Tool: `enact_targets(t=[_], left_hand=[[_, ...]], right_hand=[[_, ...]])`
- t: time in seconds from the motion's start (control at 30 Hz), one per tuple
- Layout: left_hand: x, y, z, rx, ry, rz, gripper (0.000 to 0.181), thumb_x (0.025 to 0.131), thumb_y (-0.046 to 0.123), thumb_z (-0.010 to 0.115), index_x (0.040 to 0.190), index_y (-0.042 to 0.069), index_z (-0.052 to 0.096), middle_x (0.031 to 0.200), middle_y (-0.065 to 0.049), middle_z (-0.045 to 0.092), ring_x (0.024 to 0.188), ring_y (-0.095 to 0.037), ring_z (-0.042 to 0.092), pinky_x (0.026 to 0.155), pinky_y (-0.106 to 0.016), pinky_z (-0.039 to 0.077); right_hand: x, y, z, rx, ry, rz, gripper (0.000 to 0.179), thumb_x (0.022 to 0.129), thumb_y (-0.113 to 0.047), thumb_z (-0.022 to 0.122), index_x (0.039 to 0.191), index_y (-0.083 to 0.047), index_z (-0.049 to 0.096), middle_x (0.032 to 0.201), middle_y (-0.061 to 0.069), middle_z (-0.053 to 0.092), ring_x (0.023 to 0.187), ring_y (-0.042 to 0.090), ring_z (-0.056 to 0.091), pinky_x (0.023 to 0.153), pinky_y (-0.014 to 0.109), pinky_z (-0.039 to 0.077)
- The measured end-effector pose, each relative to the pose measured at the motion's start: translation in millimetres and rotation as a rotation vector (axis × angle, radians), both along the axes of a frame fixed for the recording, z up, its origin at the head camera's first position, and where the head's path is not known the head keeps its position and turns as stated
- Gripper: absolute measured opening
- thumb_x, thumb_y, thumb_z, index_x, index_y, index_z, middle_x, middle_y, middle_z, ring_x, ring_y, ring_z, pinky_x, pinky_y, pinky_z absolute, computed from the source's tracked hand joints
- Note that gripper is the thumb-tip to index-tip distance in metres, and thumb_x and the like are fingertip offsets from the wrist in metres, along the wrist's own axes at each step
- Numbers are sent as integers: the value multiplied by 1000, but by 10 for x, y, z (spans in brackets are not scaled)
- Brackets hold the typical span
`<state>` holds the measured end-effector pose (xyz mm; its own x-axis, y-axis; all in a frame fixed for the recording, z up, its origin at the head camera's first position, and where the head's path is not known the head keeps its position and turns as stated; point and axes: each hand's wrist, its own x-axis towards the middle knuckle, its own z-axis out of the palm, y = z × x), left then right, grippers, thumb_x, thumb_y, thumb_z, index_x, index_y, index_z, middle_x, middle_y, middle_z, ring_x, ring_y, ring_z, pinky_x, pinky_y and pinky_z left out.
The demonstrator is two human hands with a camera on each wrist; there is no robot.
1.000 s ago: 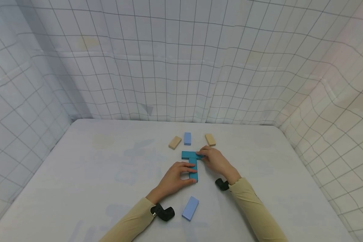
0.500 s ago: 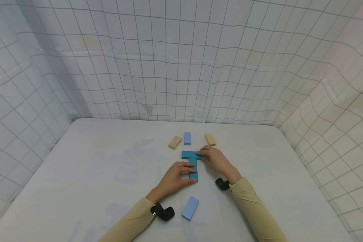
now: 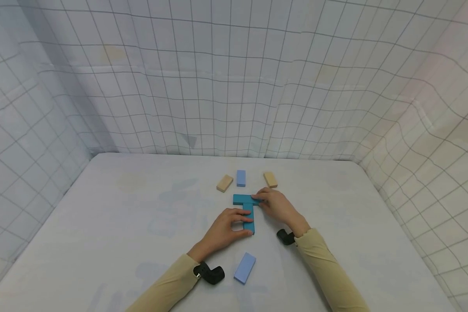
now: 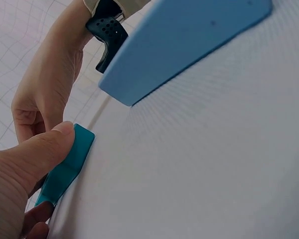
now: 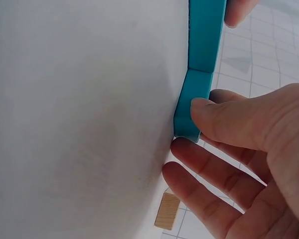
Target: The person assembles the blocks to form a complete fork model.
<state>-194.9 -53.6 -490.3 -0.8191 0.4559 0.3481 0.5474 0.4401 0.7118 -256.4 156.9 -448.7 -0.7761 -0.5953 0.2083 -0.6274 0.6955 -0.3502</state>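
Two teal blocks lie flat on the white table, set against each other in a T shape. The crossbar block (image 3: 240,199) is on the far side, and the stem block (image 3: 248,226) points back toward me. My left hand (image 3: 223,229) holds the stem from the left, thumb at its near end and fingers over its upper part. With thumb and forefinger, my right hand (image 3: 277,207) pinches the right end of the crossbar. The right wrist view shows its other fingers spread beside the block, and the seam where crossbar and stem meet.
Beyond the T lie a light blue block (image 3: 241,178) and two pale wooden blocks (image 3: 224,183), one on each side of it. Another light blue block (image 3: 245,268) rests slantwise near my left wrist. A white grid-patterned curtain (image 3: 226,86) hangs behind the table and along both sides.
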Motion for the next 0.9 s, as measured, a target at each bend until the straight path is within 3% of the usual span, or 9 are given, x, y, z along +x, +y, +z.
enact_targets(t=[0.53,0.9], left_hand=[[-16,46,13,-19,6,-12,33,80,29,78,109,15,73,124,3,60,114,-18,50,97,-38,39],[-35,-3,67,-41,-14,-10,25,84,28,74,106,16,74,122,4,61,114,-18,50,97,-39,39]], right_hand=[[-9,49,-16,0,1,-19,32,86,5,66,117,-4,68,114,12,62,105,28,59,87,40,48],[-25,6,15,4,-3,9,32,86,6,65,117,-3,68,114,12,62,106,28,59,88,39,48]])
